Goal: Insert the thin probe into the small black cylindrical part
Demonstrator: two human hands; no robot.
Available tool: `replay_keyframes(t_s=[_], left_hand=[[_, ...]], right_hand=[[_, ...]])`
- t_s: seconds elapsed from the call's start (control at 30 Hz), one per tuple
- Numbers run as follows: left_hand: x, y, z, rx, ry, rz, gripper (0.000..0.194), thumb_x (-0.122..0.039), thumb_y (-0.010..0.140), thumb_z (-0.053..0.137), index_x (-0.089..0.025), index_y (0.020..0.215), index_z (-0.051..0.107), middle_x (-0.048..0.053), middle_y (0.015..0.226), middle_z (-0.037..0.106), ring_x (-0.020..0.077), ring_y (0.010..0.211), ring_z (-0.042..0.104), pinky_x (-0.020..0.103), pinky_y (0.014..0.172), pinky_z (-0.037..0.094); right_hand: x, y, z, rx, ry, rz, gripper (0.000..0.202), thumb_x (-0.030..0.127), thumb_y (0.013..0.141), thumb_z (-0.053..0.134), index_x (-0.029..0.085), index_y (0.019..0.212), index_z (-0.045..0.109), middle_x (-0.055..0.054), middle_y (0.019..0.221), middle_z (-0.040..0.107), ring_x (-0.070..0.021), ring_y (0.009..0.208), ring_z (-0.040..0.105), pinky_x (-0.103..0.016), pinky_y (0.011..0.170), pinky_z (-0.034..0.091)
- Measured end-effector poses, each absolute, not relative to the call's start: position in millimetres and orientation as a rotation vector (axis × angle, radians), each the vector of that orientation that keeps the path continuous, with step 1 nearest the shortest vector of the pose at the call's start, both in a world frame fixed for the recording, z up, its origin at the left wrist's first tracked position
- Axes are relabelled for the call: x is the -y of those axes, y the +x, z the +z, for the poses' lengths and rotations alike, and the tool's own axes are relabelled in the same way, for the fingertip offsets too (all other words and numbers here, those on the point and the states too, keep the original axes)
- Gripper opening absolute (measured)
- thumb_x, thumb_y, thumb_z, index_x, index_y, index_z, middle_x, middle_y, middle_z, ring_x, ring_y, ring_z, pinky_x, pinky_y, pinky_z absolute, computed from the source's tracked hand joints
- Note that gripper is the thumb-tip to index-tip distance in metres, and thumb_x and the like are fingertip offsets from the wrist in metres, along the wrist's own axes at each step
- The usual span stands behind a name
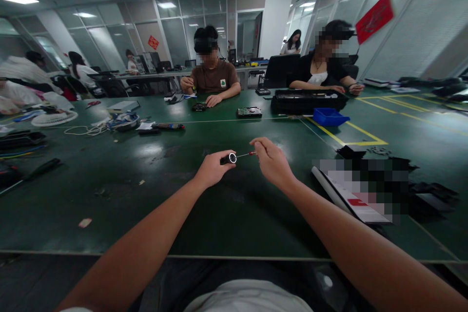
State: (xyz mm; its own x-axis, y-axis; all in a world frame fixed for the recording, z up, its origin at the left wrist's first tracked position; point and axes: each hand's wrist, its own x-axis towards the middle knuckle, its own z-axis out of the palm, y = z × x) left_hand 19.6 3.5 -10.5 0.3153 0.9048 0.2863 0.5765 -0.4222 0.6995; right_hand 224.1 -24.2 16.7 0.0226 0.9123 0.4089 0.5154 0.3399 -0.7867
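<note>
Over the green table (175,224), my left hand (212,169) is closed around a small black part (225,159) with a bright white ring on the end facing right. My right hand (272,160) grips a thin screwdriver (252,153) with a red handle, most of which the fingers hide. Its slim metal shaft points left and reaches the ringed end of the black part. Whether the tip sits inside the ring or only touches it, I cannot tell.
Ahead lie a hard drive (249,112), a long black casing (309,102) and a blue bin (330,117). Loose black parts (351,151) are on the right. Cables (124,121) and a power screwdriver (166,126) lie at left. Two people (215,78) sit opposite.
</note>
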Motion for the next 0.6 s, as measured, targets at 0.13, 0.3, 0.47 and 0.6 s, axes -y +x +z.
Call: replay_keyframes(t_s=[0.13, 0.3, 0.47, 0.6], left_hand=[[-3, 21, -8, -1.328, 2.115, 0.925, 0.042, -0.024, 0.083, 0.073, -0.024, 0.125, 0.070, 0.004, 0.125, 0.071, 0.0254, 0.119, 0.063, 0.040, 0.107, 0.044], [-2, 23, -8, -1.318, 2.142, 0.942, 0.043, -0.026, 0.083, 0.072, -0.024, 0.126, 0.070, 0.006, 0.125, 0.071, 0.0253, 0.117, 0.064, 0.040, 0.107, 0.044], [-3, 25, -8, -1.288, 2.236, 0.918, 0.042, -0.027, 0.085, 0.072, -0.025, 0.127, 0.069, 0.006, 0.126, 0.071, 0.0254, 0.119, 0.063, 0.043, 0.110, 0.040], [-3, 25, -9, -1.309, 2.216, 0.855, 0.042, -0.027, 0.084, 0.073, -0.026, 0.125, 0.070, 0.006, 0.124, 0.072, 0.0260, 0.115, 0.064, 0.042, 0.106, 0.043]], right_hand=[[19, 223, 14, 1.472, -1.257, 0.593, 0.021, 0.038, 0.090, 0.052, 0.021, 0.101, 0.059, -0.005, 0.084, 0.070, -0.0197, 0.074, 0.064, -0.035, 0.071, 0.049], [9, 222, 4, 1.229, -1.151, 0.826, 0.027, 0.046, 0.089, 0.056, 0.020, 0.091, 0.061, -0.006, 0.082, 0.069, -0.0183, 0.071, 0.065, -0.035, 0.069, 0.054], [-1, 228, -4, 0.910, -1.169, 1.138, 0.030, 0.046, 0.094, 0.048, 0.022, 0.077, 0.055, -0.004, 0.063, 0.062, -0.0177, 0.051, 0.057, -0.037, 0.057, 0.055], [-1, 230, -3, 0.923, -1.168, 1.054, 0.027, 0.045, 0.094, 0.047, 0.023, 0.080, 0.054, -0.003, 0.065, 0.060, -0.0168, 0.052, 0.055, -0.033, 0.053, 0.053]])
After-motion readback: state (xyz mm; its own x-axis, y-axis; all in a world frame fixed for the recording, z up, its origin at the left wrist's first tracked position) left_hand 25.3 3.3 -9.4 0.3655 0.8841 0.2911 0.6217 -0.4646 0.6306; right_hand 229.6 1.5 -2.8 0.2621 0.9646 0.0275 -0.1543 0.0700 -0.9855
